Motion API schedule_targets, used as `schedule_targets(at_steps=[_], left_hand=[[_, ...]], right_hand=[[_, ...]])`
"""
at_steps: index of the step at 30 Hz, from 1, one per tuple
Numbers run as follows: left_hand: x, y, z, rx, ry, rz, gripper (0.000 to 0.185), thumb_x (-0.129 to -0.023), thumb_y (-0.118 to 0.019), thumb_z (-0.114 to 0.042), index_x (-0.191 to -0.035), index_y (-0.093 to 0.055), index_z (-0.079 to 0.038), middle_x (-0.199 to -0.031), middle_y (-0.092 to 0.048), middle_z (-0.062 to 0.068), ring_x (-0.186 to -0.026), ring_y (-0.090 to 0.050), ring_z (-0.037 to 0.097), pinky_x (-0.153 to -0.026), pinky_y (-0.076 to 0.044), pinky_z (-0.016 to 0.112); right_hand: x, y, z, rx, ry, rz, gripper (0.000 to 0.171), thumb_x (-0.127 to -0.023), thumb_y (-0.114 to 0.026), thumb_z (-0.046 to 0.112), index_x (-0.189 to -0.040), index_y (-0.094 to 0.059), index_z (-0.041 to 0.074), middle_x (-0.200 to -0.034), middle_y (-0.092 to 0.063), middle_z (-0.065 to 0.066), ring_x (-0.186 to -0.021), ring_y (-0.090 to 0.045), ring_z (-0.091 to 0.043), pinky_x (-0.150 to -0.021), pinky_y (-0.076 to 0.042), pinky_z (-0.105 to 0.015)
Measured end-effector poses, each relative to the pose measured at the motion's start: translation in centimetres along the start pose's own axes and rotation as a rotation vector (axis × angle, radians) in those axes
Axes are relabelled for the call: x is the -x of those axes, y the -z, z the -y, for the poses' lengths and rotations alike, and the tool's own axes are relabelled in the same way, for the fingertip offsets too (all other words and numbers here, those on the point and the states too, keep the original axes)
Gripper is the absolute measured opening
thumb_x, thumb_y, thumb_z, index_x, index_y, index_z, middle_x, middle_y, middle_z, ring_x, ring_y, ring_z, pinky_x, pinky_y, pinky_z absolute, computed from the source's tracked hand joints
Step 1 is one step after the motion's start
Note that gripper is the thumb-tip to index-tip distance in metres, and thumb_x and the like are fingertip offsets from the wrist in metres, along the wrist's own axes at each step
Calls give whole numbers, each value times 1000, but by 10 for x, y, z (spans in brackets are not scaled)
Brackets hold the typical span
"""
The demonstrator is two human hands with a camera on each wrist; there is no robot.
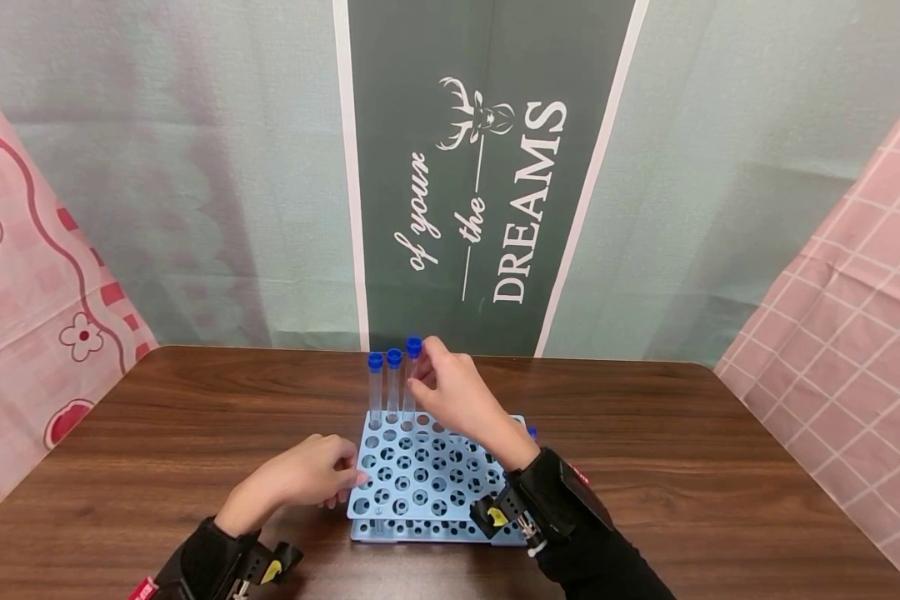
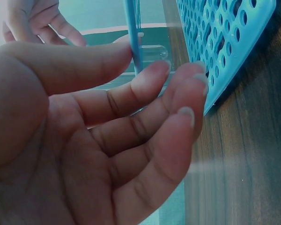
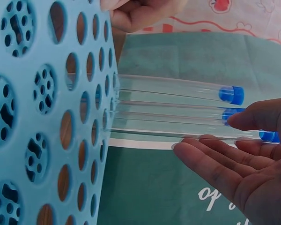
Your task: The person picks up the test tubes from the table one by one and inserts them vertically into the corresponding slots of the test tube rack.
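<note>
A light blue two-tier test tube rack (image 1: 420, 508) with rows of round holes stands on the table. Three clear test tubes with blue caps rise from its far-left holes: a left one (image 1: 376, 387), a middle one (image 1: 393, 383) and a third (image 1: 411, 371), whose cap sits higher than the others. My right hand (image 1: 457, 392) holds this third tube near its top, the thumb on one side and fingers on the other. At the rack's left edge, my left hand (image 1: 315, 471) pinches the upper plate (image 2: 132, 33) between thumb and index finger; its other fingers curve loosely below.
Another blue cap (image 1: 532, 433) shows beyond the rack's right side, partly hidden by my right forearm. The brown wooden table (image 1: 682, 483) ends at a printed green curtain (image 1: 450, 167). Pink cloths hang at both sides.
</note>
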State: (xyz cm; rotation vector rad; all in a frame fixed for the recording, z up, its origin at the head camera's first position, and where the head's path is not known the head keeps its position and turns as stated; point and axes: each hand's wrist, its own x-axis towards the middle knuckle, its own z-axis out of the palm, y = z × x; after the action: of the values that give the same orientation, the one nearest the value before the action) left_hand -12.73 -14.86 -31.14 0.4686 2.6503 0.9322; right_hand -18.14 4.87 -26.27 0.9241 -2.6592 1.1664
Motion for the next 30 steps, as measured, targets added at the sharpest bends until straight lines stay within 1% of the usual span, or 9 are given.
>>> schedule_targets(at_steps=[12, 19, 30], left_hand=[[0, 0, 0, 0, -9, 1, 24, -86, -63, -15, -65, -53, -8, -55, -52, -2, -46, -49, 12, -46, -37, 25], [0, 1, 0, -2, -17, 2, 24, -86, -63, -16, -65, -53, -8, -55, -52, -1, -46, -49, 12, -47, -37, 25], [0, 0, 0, 9, -7, 3, 24, -86, -63, -15, -66, -53, -8, -55, -52, -1, -47, -49, 12, -46, -36, 25]], right_hand=[[2, -7, -6, 65, -18, 36, 14, -86, -60, 5, -95, -48, 2, -81, -60, -6, -75, -60, -16, -66, -50, -23], [3, -10, -8, 63, -8, 44, 14, -86, -59, 4, -94, -48, 2, -80, -59, -6, -72, -59, -16, -64, -49, -22], [4, -12, -10, 75, 0, 46, 15, -86, -59, 4, -96, -48, 1, -80, -60, -6, -70, -60, -15, -62, -49, -21]])
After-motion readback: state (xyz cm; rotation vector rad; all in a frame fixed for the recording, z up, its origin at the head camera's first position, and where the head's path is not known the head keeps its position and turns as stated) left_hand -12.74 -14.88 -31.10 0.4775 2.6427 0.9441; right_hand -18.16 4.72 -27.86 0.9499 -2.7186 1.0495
